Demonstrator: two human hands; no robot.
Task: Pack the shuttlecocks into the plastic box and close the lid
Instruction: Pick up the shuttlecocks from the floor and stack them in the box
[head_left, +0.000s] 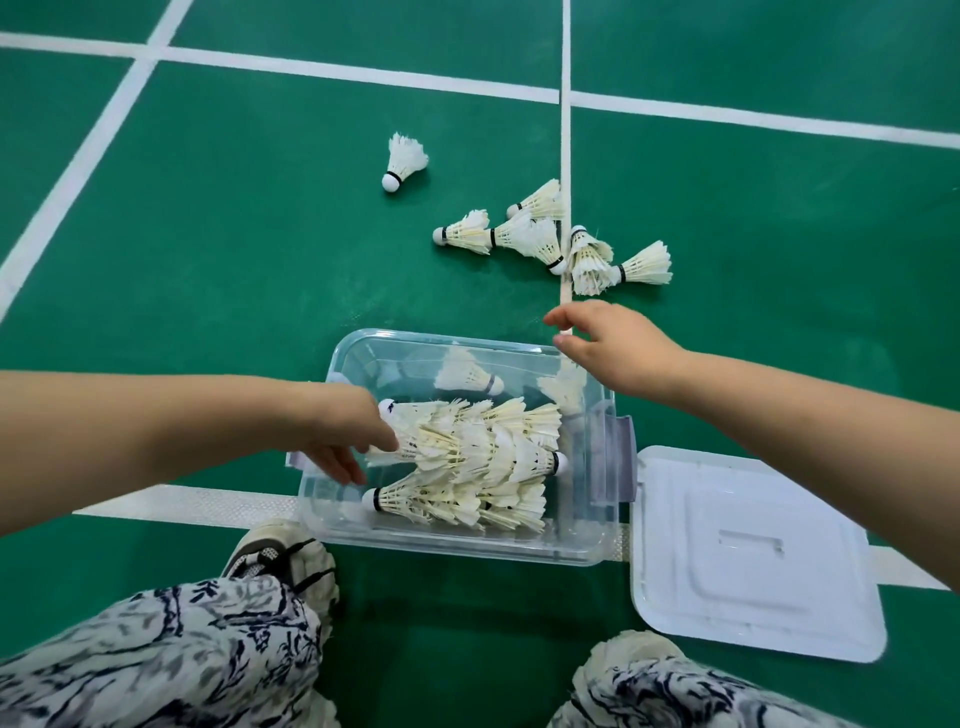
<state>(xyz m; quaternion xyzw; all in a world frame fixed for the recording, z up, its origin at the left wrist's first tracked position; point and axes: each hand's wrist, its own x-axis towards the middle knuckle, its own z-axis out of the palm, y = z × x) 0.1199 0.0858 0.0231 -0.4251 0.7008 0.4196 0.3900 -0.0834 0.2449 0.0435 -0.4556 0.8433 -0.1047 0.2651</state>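
Note:
A clear plastic box (602, 519) stands open on the green court floor in front of me. Several white shuttlecocks (483, 457) lie stacked in rows inside it, with a loose one (465, 373) near its far wall. My left hand (348, 436) reaches into the box at its left side, and its straight fingers touch the cork end of the stacked rows. My right hand (618, 348) hovers over the box's far right corner with loose fingers that hold nothing. Beyond it lies a cluster of several shuttlecocks (550, 236), and a single shuttlecock (404, 162) lies farther off. The lid (748, 551) lies flat to the right of the box.
White court lines (566, 130) cross the green floor. My knees in patterned trousers (156, 654) and a shoe (280, 551) sit close to the box's near side. Grey latches (621, 457) hang on the box's right side.

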